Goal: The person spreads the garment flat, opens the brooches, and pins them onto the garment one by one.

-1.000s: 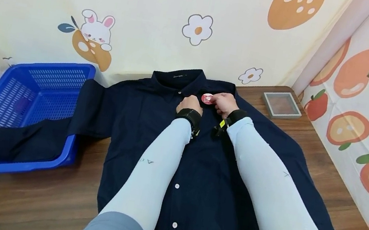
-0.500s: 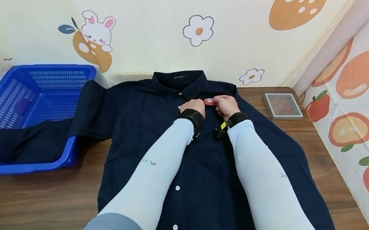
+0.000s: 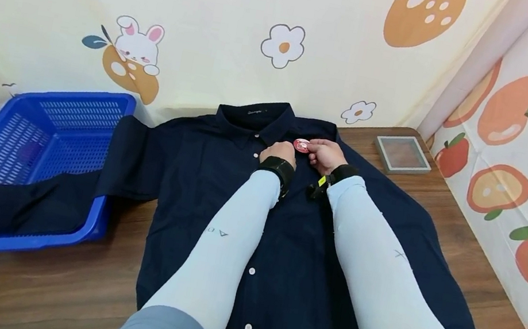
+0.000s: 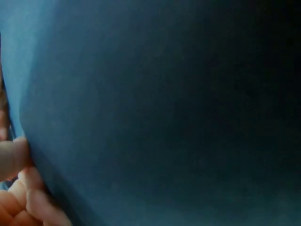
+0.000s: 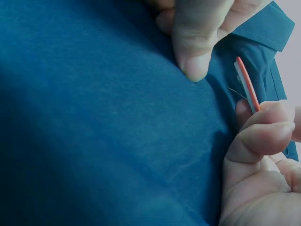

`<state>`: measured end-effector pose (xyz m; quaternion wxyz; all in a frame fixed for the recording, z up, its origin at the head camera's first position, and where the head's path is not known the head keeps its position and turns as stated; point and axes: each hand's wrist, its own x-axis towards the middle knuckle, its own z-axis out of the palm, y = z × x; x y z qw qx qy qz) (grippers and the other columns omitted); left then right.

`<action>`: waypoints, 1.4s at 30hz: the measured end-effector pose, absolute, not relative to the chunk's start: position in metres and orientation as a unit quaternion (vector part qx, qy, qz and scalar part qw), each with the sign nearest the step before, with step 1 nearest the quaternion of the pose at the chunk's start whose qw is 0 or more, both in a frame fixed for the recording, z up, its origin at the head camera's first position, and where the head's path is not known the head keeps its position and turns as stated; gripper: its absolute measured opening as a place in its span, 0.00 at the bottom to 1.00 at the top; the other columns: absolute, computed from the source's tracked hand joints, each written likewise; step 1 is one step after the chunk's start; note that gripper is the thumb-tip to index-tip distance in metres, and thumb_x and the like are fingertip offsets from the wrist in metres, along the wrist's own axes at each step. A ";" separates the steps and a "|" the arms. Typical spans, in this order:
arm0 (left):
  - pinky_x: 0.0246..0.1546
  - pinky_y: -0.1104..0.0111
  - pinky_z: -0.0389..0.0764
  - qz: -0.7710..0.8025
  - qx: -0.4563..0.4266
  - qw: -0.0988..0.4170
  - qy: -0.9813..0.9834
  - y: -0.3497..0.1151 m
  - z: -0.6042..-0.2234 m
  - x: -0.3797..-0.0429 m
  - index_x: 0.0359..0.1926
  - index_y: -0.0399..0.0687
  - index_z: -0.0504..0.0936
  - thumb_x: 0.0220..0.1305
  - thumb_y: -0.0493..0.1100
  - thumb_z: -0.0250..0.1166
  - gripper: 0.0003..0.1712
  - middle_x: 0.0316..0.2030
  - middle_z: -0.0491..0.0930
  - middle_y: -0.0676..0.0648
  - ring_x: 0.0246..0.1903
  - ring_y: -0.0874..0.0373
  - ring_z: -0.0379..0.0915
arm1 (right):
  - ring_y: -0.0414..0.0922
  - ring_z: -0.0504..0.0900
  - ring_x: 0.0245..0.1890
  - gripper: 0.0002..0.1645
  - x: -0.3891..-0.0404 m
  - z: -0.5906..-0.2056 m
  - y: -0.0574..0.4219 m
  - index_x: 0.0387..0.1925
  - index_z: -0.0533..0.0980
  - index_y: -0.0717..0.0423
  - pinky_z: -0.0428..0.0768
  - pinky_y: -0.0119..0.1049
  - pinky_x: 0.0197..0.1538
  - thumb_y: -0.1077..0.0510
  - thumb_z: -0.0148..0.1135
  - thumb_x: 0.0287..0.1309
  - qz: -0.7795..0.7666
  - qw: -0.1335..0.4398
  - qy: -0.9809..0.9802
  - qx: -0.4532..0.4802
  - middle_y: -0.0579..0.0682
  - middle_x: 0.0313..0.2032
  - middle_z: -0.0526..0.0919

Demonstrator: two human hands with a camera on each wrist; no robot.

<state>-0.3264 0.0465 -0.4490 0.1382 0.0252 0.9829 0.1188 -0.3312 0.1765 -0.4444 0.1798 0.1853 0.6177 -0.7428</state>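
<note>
A dark navy button-up shirt [image 3: 217, 191] lies spread over the table, collar toward the wall. My left hand [image 3: 280, 153] pinches its fabric on the chest, just right of the button line; in the left wrist view, thumb and fingers [image 4: 16, 155] hold a fold of cloth. Between finger and thumb, my right hand [image 3: 326, 156] holds a round red-and-white pin badge [image 3: 301, 145] by its edge. The right wrist view shows that badge [image 5: 248, 84] edge-on, its thin pin sticking out from the back toward the fabric near my left thumb [image 5: 196, 66].
At left stands a blue plastic basket [image 3: 41, 242], with one shirt sleeve [image 3: 39, 203] draped over its side into it. A small grey-framed square box [image 3: 403, 155] sits at the back right of the wooden table [image 3: 48, 291]. Printed curtains [image 3: 217, 5] rise behind.
The left hand has shifted slightly right, up close to the badge. The badge moved slightly right, tilted half a second ago, and now shows its face to the head camera again.
</note>
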 end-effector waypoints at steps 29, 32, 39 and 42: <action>0.42 0.60 0.80 0.171 0.078 0.092 0.978 0.045 -0.446 -0.324 0.45 0.42 0.82 0.65 0.36 0.60 0.09 0.44 0.82 0.43 0.41 0.50 0.81 | 0.37 0.70 0.16 0.19 -0.338 -0.466 0.182 0.56 0.64 0.63 0.70 0.26 0.20 0.67 0.54 0.65 -0.761 0.152 0.606 0.178 0.50 0.32 0.73; 0.43 0.60 0.80 0.160 0.079 0.096 0.979 0.044 -0.448 -0.324 0.46 0.43 0.82 0.67 0.38 0.58 0.10 0.45 0.82 0.43 0.42 0.50 0.80 | 0.37 0.70 0.16 0.21 -0.338 -0.466 0.182 0.58 0.63 0.64 0.70 0.25 0.20 0.66 0.55 0.66 -0.756 0.151 0.613 0.175 0.50 0.33 0.73; 0.46 0.59 0.78 0.133 0.095 0.103 0.981 0.042 -0.451 -0.323 0.47 0.43 0.82 0.67 0.42 0.58 0.12 0.46 0.80 0.42 0.44 0.50 0.78 | 0.38 0.70 0.17 0.19 -0.336 -0.467 0.179 0.56 0.65 0.64 0.71 0.26 0.21 0.67 0.54 0.65 -0.753 0.146 0.618 0.171 0.52 0.35 0.73; 0.45 0.59 0.79 0.143 0.106 0.089 0.980 0.042 -0.451 -0.323 0.47 0.41 0.82 0.65 0.41 0.60 0.12 0.45 0.80 0.41 0.43 0.49 0.78 | 0.39 0.71 0.17 0.18 -0.335 -0.467 0.178 0.55 0.65 0.64 0.72 0.26 0.21 0.68 0.54 0.65 -0.750 0.138 0.625 0.168 0.53 0.35 0.73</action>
